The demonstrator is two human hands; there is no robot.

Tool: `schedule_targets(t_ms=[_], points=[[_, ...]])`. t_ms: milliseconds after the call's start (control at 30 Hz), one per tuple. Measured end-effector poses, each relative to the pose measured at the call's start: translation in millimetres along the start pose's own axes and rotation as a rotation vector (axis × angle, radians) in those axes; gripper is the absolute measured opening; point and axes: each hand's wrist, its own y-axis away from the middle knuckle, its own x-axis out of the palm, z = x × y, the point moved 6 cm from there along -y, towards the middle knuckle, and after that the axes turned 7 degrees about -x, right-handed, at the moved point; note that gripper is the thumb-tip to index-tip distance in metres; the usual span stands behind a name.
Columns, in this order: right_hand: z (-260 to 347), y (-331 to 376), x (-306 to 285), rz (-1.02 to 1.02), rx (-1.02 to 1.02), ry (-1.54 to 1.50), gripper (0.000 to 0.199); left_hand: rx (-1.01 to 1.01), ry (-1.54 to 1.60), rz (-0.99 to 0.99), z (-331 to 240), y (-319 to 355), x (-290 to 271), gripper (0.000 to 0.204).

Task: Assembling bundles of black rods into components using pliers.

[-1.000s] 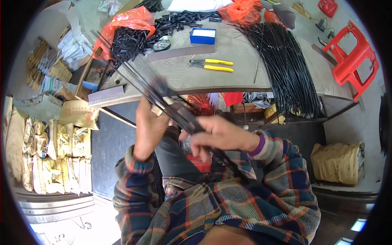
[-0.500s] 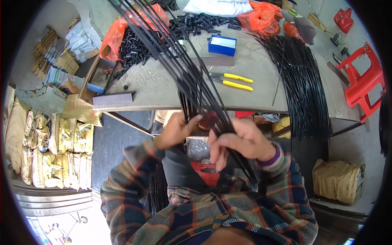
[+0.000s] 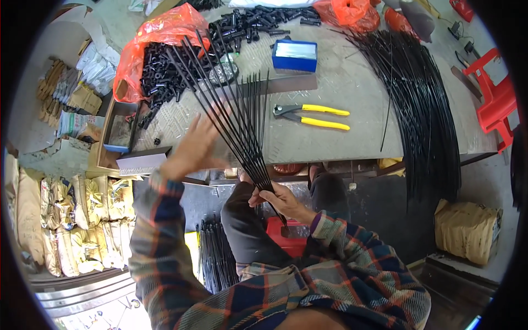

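Note:
A bundle of thin black rods (image 3: 242,146) is gripped near its lower end by my right hand (image 3: 283,201), above my lap. From that grip the rods fan out up and to the left, over the table edge. My left hand (image 3: 192,147) is left of the bundle, over the front of the table (image 3: 341,146). It is blurred, but its fingers look spread, with nothing seen in them. Nearer the back, a heap of black plastic parts (image 3: 165,71) lies behind the rod tips. Yellow-handled pliers (image 3: 316,115) lie to the right of the rods.
A blue box (image 3: 294,63) stands behind the pliers. More black rods (image 3: 421,104) hang over the table's right front edge. Red plastic bags (image 3: 175,25) lie at the back left. A red stool (image 3: 498,102) is at right; wrapped packages (image 3: 91,203) are stacked at left.
My left hand has left the bundle and moved up and to the left. My right hand has shifted left with the rods, which now fan out more upright. The view has shifted slightly.

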Motion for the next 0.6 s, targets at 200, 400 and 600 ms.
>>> schedule_targets(t_ms=[200, 400, 600], points=[[-40.0, 2.9, -23.5, 0.258, 0.125, 0.419, 0.022, 0.056, 0.122, -0.042, -57.6, 10.5, 28.5, 0.103], [-25.1, -36.9, -62.2, 0.272, -0.168, 1.191, 0.026, 0.01, 0.125, -0.27, -52.1, -0.5, 23.5, 0.08], [30.6, 12.0, -53.0, 0.578, 0.376, 1.745, 0.031, 0.071, 0.061, -0.24, -58.2, -13.0, 30.5, 0.079]])
